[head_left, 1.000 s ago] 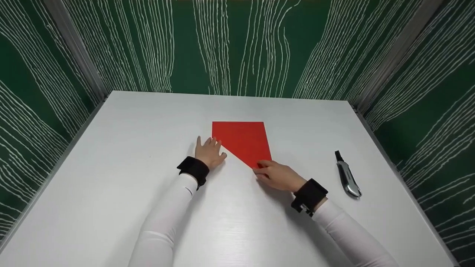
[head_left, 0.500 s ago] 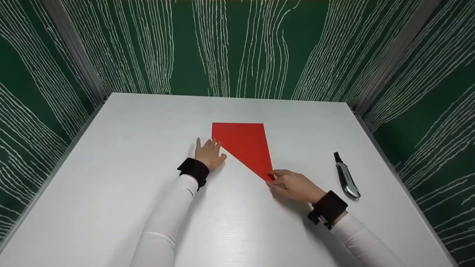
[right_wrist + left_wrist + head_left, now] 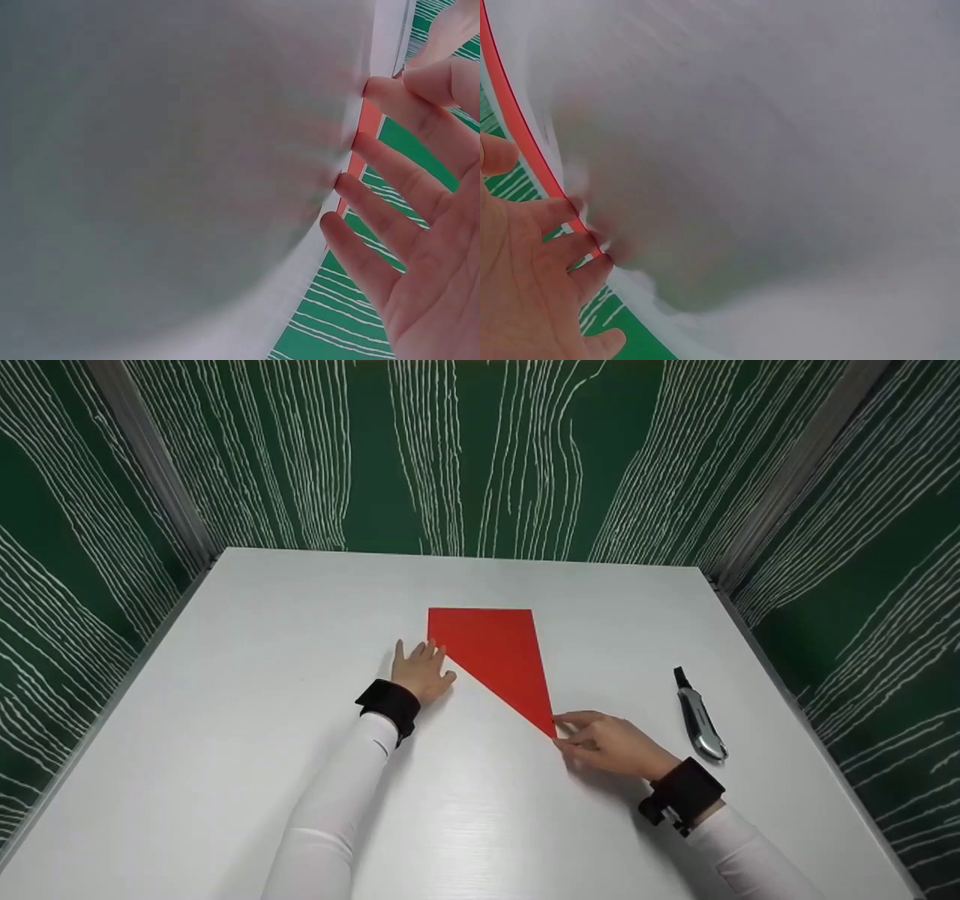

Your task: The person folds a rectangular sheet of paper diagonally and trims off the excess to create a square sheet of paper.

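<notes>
A sheet of red paper [image 3: 491,656] lies on the white table [image 3: 465,825], with a straight slanted lower-left edge running down to a point at the lower right. My left hand [image 3: 421,673] rests with spread fingers at the upper end of that edge, fingertips on the paper. At the lower-right point is my right hand [image 3: 619,746], its thumb and forefinger tips right at the paper's corner. In the right wrist view the other fingers [image 3: 409,176] reach out fairly straight to the tabletop beside a strip of red paper [image 3: 370,116].
A grey and black utility knife [image 3: 701,716] lies on the table to the right of my right hand. Green walls [image 3: 495,457] with white wavy lines stand behind the table and at both sides.
My right hand has slid down and to the right along the slanted edge to the paper's tip, uncovering more red. My left hand has stayed in place.
</notes>
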Demonstrator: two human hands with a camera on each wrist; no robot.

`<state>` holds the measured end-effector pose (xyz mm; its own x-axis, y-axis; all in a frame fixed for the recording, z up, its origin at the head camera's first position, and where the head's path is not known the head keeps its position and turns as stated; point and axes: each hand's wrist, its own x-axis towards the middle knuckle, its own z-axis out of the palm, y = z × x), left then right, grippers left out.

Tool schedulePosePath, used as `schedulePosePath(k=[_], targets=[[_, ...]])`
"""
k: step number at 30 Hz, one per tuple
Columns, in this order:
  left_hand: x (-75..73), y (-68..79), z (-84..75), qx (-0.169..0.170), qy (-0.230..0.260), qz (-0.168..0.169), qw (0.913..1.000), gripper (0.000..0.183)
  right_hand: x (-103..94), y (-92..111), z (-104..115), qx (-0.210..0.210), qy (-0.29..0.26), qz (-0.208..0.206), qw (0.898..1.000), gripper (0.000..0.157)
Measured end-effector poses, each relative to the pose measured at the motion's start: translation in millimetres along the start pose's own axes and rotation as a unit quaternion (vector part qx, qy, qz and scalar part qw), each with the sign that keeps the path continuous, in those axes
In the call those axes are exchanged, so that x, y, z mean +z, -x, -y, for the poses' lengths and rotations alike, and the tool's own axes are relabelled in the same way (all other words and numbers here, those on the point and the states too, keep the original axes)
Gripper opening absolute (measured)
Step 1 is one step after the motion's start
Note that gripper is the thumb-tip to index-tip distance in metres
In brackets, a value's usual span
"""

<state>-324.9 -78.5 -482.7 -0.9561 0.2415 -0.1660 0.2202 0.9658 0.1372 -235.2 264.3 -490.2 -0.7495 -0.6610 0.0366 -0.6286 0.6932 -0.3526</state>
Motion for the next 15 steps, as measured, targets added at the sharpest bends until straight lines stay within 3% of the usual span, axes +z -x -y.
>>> schedulePosePath(k=[15], targets=[[-4.0, 8.4, 3.3, 0.019, 0.013, 0.0, 0.9997, 0.063, 1.4, 2.3, -0.7, 0.012, -0.033, -0.01, 0.999, 0.021]])
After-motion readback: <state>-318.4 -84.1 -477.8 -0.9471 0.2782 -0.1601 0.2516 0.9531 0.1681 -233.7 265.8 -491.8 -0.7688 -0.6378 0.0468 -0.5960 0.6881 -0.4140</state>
